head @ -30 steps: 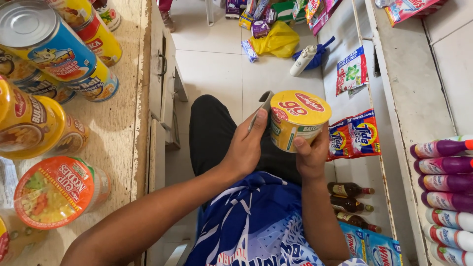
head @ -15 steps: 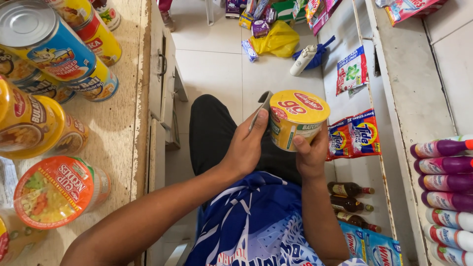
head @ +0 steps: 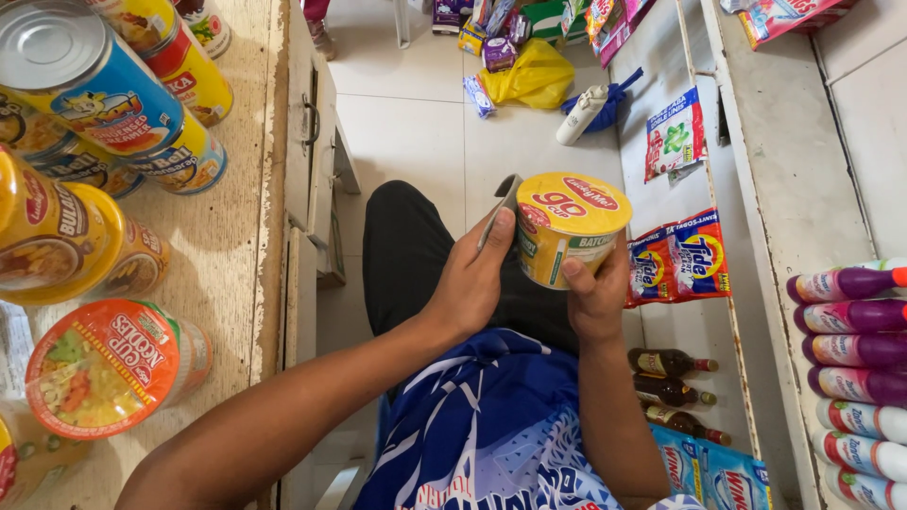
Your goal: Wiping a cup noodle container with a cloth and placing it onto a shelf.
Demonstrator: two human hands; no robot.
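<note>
A yellow instant noodle cup [head: 567, 227] with a yellow lid is held over my lap, tilted toward me. My right hand [head: 597, 297] grips it from below, thumb on the cup's side. My left hand [head: 470, 283] rests against the cup's left side and pinches a thin grey flat thing [head: 503, 200] between its fingers; what that thing is I cannot tell. I am seated, in black trousers and a blue patterned shirt.
A worn wooden counter [head: 236, 236] on the left carries an orange-lidded noodle cup [head: 104, 368], yellow cups and blue and yellow cans [head: 85, 80]. White shelves on the right hold sachets [head: 675, 255], brown bottles [head: 671, 364] and purple-capped tubes [head: 850, 321]. A yellow bag [head: 539, 76] lies on the tiled floor.
</note>
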